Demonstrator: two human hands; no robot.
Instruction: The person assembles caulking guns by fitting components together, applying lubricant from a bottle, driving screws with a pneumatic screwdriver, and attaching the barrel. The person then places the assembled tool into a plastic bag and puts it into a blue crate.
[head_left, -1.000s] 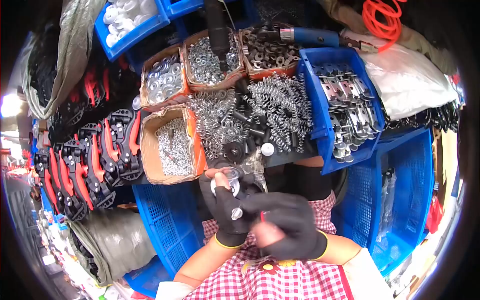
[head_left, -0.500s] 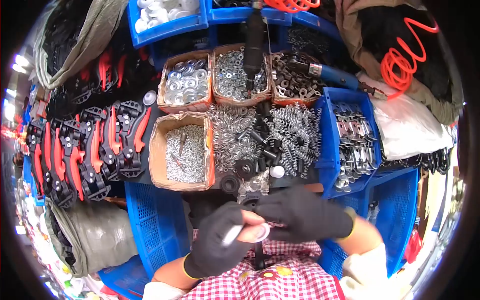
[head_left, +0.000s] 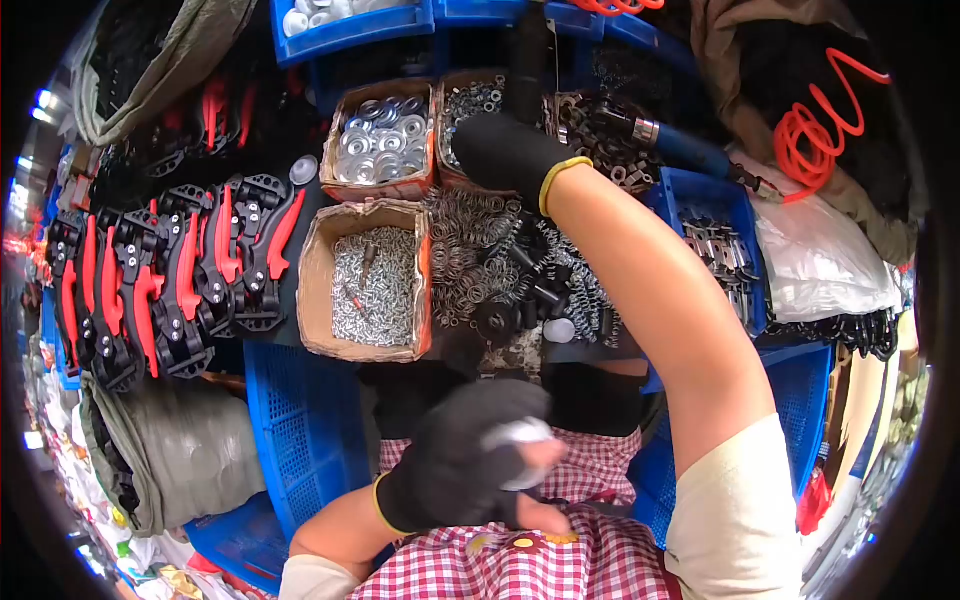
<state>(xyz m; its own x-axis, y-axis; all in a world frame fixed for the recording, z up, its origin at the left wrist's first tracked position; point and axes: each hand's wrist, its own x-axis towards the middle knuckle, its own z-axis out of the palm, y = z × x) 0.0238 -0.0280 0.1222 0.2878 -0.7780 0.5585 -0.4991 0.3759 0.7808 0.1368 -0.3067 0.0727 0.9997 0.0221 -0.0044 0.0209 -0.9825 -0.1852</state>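
Above the checked apron (head_left: 610,565): The gloved left hand (head_left: 460,460) is curled around a pale piece (head_left: 516,433), too blurred for me to identify from my distant post.
At the nut box (head_left: 460,181): The gloved right hand (head_left: 508,155) reaches over the rim, fingertips hidden; I cannot tell whether they grip anything.
Hands: Well apart, one low by the lap, one at the far containers.
Progress: I judge the pale piece mid-work, in hand and not set down; blur hides what is joined to it.
Stock: I see silver discs (head_left: 385,142), springs (head_left: 465,240) and small fasteners (head_left: 375,300) lying unused in quantity.
Black-and-red levers (head_left: 185,275): Side by side, left of the fasteners; whether they are finished, I cannot tell.
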